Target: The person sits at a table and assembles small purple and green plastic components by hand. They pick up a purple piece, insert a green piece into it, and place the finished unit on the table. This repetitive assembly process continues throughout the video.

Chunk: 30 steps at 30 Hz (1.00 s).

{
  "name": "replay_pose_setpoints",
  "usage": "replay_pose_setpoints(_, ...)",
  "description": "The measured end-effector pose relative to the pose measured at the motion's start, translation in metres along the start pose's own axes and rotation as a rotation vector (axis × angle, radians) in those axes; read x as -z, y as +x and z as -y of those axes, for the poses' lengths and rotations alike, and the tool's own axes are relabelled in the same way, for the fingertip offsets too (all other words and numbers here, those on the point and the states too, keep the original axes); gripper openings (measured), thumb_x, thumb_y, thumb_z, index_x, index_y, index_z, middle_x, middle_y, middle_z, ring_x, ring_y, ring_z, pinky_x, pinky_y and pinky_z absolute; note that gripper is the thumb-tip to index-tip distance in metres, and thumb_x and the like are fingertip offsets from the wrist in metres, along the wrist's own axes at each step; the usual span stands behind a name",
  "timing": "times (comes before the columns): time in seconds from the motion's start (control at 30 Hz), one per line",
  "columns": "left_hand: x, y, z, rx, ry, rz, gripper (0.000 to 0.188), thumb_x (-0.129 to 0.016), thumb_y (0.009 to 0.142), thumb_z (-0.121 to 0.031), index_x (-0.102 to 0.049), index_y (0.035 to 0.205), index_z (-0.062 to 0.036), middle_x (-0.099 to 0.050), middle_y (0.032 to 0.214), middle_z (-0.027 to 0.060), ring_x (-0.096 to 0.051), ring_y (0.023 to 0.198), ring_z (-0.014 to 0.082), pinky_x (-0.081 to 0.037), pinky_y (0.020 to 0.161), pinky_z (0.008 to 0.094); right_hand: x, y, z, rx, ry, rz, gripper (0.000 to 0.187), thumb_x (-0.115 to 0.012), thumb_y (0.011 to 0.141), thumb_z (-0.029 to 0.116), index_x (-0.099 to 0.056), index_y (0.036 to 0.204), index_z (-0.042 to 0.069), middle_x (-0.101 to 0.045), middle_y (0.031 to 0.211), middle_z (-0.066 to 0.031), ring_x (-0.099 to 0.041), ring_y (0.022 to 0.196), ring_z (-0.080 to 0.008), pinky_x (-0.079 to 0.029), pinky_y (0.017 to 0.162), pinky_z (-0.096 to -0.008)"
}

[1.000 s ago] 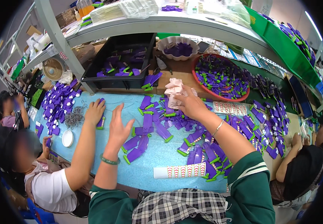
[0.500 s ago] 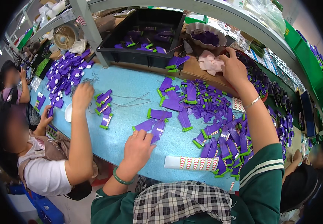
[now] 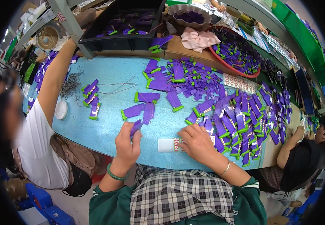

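Note:
My left hand (image 3: 127, 144), at the near side of the blue table, pinches a small purple plastic piece (image 3: 135, 128) between thumb and fingers. Close by on its right, my right hand (image 3: 200, 144) rests over a white sticker strip (image 3: 166, 145) with red-patterned stickers. Its thumb and fingertips come together at one sticker; the hand covers the rest of the strip. Just beyond my left hand lie several flat purple pieces (image 3: 133, 111), some with green ends. A heap of purple and green pieces (image 3: 241, 120), many bearing red-and-white stickers, spreads right of my right hand.
A black bin (image 3: 127, 43) and a red basket (image 3: 241, 73) of purple pieces stand at the back, with a pink cloth (image 3: 198, 39) between them. Left are thin wires (image 3: 70, 85) and a white dish (image 3: 60, 109). A co-worker's arm (image 3: 57, 75) reaches across there.
My right hand has come back from the pink cloth to the sticker strip. My left hand has lifted a purple piece off the table. The co-worker's arm at left reaches farther back.

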State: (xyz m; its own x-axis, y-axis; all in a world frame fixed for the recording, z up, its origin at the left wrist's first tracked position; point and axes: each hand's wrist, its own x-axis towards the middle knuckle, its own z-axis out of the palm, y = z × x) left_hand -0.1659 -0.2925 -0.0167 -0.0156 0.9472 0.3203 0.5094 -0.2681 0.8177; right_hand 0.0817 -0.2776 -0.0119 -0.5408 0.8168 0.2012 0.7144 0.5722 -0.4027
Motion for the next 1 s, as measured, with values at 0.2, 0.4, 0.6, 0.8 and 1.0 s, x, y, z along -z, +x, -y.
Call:
replay_pose_setpoints(0.2,-0.042,-0.014,-0.026,0.370,-0.869,0.169,0.018,-0.038,0.097,-0.007,-0.036,0.115,-0.0017,-0.057,0.091,0.0129,-0.061,0.072,0.0190,-0.055,0.058,0.0295,-0.020,-0.002,-0.005,0.045,-0.045,-0.019,0.015,-0.071,0.073,0.015,-0.065,0.087,0.011,-0.058,0.082,-0.0008,-0.054,0.083,-0.0199,-0.038,0.072,-0.0344)
replay_pose_setpoints(0.4,-0.075,-0.030,0.000,0.504,-0.857,0.388,0.021,-0.039,0.098,-0.009,-0.041,0.117,-0.0012,-0.055,0.096,0.0089,-0.058,0.087,0.0159,-0.055,0.074,0.0321,-0.029,-0.010,-0.015,0.078,0.116,-0.122,0.013,-0.070,0.072,0.010,-0.064,0.083,0.009,-0.060,0.084,-0.0008,-0.057,0.081,-0.0193,-0.041,0.073,-0.0343)
replay_pose_setpoints(0.6,-0.066,-0.016,-0.004,0.551,-0.764,0.404,0.020,-0.053,0.093,-0.009,-0.055,0.109,0.0028,-0.061,0.087,0.0078,-0.060,0.076,0.0144,-0.053,0.070,0.0287,0.002,-0.008,-0.021,-0.262,0.836,-0.041,0.009,-0.068,0.078,0.004,-0.061,0.084,0.004,-0.065,0.085,-0.0057,-0.062,0.077,-0.0173,-0.048,0.071,-0.0309)
replay_pose_setpoints(0.8,-0.063,0.008,-0.033,0.328,-0.528,0.565,0.014,-0.064,0.087,-0.006,-0.062,0.097,0.0019,-0.064,0.079,0.0048,-0.059,0.063,0.0094,-0.049,0.055,0.0236,0.041,0.002,-0.021,-0.072,0.507,-0.020,0.013,-0.067,0.080,0.005,-0.061,0.092,0.002,-0.065,0.089,-0.0085,-0.062,0.087,-0.0197,-0.047,0.077,-0.0308)
replay_pose_setpoints(1.0,-0.074,0.009,-0.033,0.504,-0.885,0.436,0.009,-0.063,0.088,-0.008,-0.060,0.089,0.0007,-0.064,0.075,0.0052,-0.061,0.065,0.0110,-0.048,0.053,0.0241,0.036,-0.005,-0.010,-0.251,0.822,-0.294,0.027,-0.068,0.079,0.008,-0.059,0.104,0.002,-0.058,0.110,-0.0123,-0.057,0.100,-0.0216,-0.046,0.080,-0.0330)
